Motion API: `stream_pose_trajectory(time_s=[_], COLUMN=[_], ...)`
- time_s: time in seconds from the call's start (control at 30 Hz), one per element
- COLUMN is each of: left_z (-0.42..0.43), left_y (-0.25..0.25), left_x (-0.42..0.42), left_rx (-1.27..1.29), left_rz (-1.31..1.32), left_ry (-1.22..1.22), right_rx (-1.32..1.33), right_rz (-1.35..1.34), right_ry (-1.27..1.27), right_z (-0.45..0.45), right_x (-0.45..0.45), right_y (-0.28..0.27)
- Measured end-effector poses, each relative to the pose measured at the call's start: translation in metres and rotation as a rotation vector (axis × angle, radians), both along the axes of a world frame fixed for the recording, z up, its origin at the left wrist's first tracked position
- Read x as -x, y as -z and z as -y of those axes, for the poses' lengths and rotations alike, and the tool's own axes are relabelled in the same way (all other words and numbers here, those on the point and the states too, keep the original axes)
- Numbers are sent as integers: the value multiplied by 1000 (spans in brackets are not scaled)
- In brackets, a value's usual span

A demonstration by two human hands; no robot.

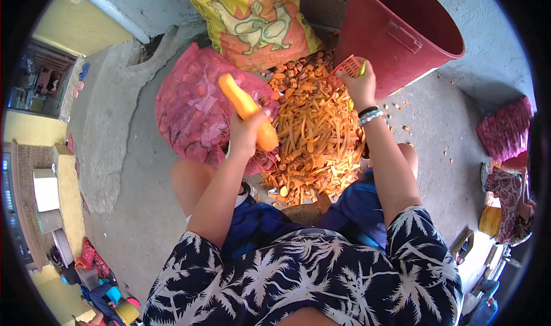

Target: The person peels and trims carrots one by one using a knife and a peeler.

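A smooth, peeled orange carrot (243,106) is gripped in my left hand (245,132), its thicker end pointing up and left. My fingers wrap round its lower half, above the edge of a pink mesh sack (192,105). My right hand (361,86) is closed on a small tool with a green end (363,68); the rest of it is mostly hidden by the fingers. Touching or just behind that hand is a red-orange slotted piece (346,68), whose kind I cannot make out. Between my knees lies a big heap of carrot peelings (315,134).
A large red tub (376,39) leans at the upper right. At the top stands a yellow and orange sack (258,25) with printed birds. A pink sack (505,128) rests far right, near a seated person (508,194). Scraps dot the concrete floor (422,171).
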State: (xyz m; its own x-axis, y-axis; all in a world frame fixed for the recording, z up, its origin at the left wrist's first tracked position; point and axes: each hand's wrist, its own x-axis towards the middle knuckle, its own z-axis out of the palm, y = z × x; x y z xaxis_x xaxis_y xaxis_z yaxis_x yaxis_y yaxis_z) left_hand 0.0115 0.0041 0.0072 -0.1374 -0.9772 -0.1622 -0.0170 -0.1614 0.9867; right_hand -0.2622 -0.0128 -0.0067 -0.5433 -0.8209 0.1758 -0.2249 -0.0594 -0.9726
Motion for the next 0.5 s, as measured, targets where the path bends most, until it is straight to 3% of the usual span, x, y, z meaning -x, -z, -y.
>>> stream_pose_trajectory(time_s=[0.03,0.1,0.2,0.37,0.5], left_z=[3,9,15,18,24], left_y=[1,3,11,9,20], left_x=[-2,-10,-5,2,-4], left_rx=[-345,-602,-569,-515,-509], left_rz=[-445,-648,-754,-714,-734], left_ry=[-27,5,-45,-227,-180], right_rx=[25,6,-67,-108,-107], right_rz=[43,4,192,257,280], right_ry=[-36,-47,-85,-103,-175], right_z=[0,-5,-13,-12,-14], right_x=[3,0,-12,-22,-28], right_y=[0,-1,-5,-6,1])
